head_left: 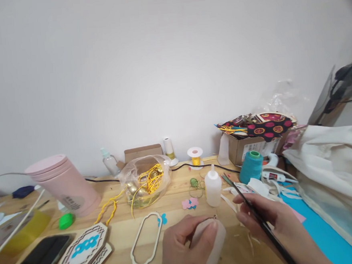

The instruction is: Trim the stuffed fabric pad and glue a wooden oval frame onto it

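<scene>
Nothing readable: lettering (74,203) on pink tumbler (63,182), label (259,150) on cardboard box (236,148) too blurred

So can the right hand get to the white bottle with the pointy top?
Probably yes: the bottle stands close by the right hand, with little but a white strip between them. But that hand holds a dark stick, so grabbing might be awkward.

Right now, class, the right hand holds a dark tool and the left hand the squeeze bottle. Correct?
Not quite: the left hand holds a pale piece, not the squeeze bottle. The right hand does hold a dark tool. The head view shows this.
</scene>
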Tool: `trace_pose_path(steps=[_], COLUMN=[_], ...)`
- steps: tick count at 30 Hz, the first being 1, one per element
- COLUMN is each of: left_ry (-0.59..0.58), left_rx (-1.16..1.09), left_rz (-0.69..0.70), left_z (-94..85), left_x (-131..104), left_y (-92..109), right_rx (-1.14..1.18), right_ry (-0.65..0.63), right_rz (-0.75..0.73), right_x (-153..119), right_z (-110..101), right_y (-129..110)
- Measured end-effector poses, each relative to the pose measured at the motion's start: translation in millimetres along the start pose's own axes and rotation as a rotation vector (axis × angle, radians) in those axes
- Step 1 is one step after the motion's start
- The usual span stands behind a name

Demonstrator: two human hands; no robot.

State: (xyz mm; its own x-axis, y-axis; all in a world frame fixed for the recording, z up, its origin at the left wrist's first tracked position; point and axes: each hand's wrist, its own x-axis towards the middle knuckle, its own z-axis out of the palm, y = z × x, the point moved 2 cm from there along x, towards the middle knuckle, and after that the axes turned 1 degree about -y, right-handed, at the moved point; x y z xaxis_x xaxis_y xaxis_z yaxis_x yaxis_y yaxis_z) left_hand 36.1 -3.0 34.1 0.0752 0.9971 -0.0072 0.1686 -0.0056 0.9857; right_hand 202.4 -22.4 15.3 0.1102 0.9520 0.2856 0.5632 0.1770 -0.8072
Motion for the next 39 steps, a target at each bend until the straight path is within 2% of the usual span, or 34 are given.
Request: trace_pose_path(steps=[4,9,12,14,17,19,21,23,24,26,28,31,36,39], left_ry=[-0.114,-0.271,-0.361,-0.369,-0.327,-0.333,-0.309,-0.235,-0.207,-0.193,-0.19,-0.2,-0.267,-0.249], left_rx=[0.082,0.161,0.244,0.379,0.579,0.553,0.394,0.202,0.119,0.011,-0.022,-0.008,-0.019,-0.029], left_rz=[0.02,-0.004,0.048,0.135,0.217,0.192,0.071,-0.094,-0.162,-0.217,-0.214,-0.193,-0.184,-0.252], left_z=[6.9,12.6,10.9,9.3,9.9,12.4,13.3,11.3,9.9,7.6,6.4,8.6,15.2,12.7], left_x=[-1.8,-2.2,0.1,2.9,6.1,5.9,4.8,4.0,3.8,4.2,5.2,5.2,2.4,3.6], left_y=[-3.4,-5.0,-5.7,-9.2,-18.5,-22.7,-23.5,-21.9,-20.8,-18.9,-19.3,-23.7,-26.7,-25.9], right_rx=[0.022,-0.099,-0.226,-0.336,-0.43,-0.382,-0.287,-0.193,-0.134,0.005,0.096,0.085,-0.013,-0.088], right_ry=[0.123,0.109,0.122,0.099,-0.007,0.007,0.122,0.212,0.215,0.163,0.069,-0.016,0.053,0.186], right_rz=[-0.265,-0.558,-0.655,-0.694,-0.777,-0.728,-0.539,-0.303,-0.216,-0.137,-0.158,-0.27,-0.433,-0.365], right_x=[-7.9,-13.0,-11.2,-11.0,-13.2,-12.1,-7.0,-0.6,2.0,4.9,3.6,-3.5,-10.3,-5.9], right_z=[-2.8,-4.9,-4.7,-1.4,4.9,4.3,-1.1,-6.8,-8.2,-7.7,-3.3,5.0,6.9,-0.3], right_y=[-7.3,-20.8,-25.9,-27.2,-26.0,-20.8,-10.9,1.0,5.6,9.4,5.6,-6.4,-11.0,0.8])
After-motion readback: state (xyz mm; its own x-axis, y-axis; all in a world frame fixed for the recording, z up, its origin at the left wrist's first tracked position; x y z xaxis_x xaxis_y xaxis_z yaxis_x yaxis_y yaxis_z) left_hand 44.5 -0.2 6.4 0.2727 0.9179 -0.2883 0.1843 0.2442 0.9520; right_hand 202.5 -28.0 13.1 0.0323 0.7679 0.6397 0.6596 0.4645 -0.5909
